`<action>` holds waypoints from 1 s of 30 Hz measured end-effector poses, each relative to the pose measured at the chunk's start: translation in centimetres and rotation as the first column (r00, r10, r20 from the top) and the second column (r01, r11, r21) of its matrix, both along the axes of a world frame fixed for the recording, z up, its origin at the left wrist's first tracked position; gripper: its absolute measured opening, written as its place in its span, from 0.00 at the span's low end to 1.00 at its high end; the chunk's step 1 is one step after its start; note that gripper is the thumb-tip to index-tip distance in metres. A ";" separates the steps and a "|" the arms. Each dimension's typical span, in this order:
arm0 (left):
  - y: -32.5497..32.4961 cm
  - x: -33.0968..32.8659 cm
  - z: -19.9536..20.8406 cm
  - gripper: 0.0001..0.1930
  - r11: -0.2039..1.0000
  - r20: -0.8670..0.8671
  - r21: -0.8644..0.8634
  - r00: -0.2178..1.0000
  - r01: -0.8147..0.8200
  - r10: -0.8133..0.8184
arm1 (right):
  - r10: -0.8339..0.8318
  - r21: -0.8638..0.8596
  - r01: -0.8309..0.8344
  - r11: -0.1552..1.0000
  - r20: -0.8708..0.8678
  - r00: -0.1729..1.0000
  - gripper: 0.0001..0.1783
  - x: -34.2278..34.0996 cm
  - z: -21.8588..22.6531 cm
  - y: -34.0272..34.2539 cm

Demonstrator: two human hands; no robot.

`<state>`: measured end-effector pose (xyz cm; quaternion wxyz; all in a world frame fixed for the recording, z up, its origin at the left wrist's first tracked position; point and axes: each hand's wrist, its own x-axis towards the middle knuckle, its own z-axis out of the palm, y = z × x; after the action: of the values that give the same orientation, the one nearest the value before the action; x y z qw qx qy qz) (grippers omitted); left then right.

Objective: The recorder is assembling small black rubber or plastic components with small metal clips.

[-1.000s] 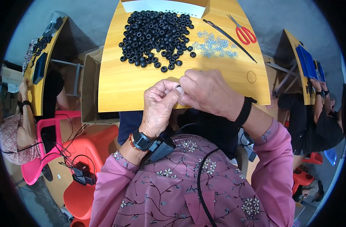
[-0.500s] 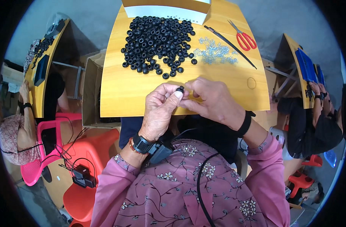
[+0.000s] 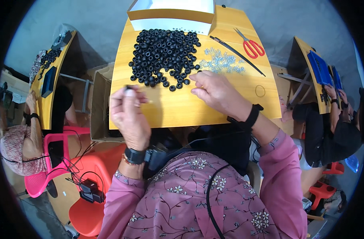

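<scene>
On the table's front left, my left hand (image 3: 131,117) is raised with a small black round piece (image 3: 128,87) pinched at its fingertips; the hand is slightly blurred. My right hand (image 3: 221,95) hovers over the table's middle right, thumb and forefinger apart, with nothing visible between them. Beyond its fingertips lies a pile of black ring-shaped pieces (image 3: 162,53), rounded, with a hole in each. To the right of the pile is a scatter of tiny clear or silvery pieces (image 3: 221,59), just past my right hand.
A white and brown box (image 3: 172,24) stands at the table's far edge. Scissors with red handles (image 3: 253,48), a thin black rod (image 3: 239,55) and a rubber band (image 3: 260,91) lie on the right. A cardboard carton (image 3: 100,103) is left of the table. Other people work at side tables.
My hands, together at the table's front edge before, have parted. The left has gone left with the black piece; the right has moved slightly toward the pile. The view has shifted a little.
</scene>
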<state>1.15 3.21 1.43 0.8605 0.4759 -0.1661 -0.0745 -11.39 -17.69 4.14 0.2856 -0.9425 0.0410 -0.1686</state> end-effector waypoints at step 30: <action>-3.2 -4.9 0.2 0.14 0.858 0.335 0.434 0.835 0.274 -0.436 | -0.014 0.995 0.067 0.068 -0.066 0.998 0.17 -4.0 -1.2 3.4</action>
<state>-3.76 0.01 1.61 0.6689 0.5933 -0.4179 -0.1608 -15.44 -14.27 2.96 0.8460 -0.4959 0.1766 -0.0849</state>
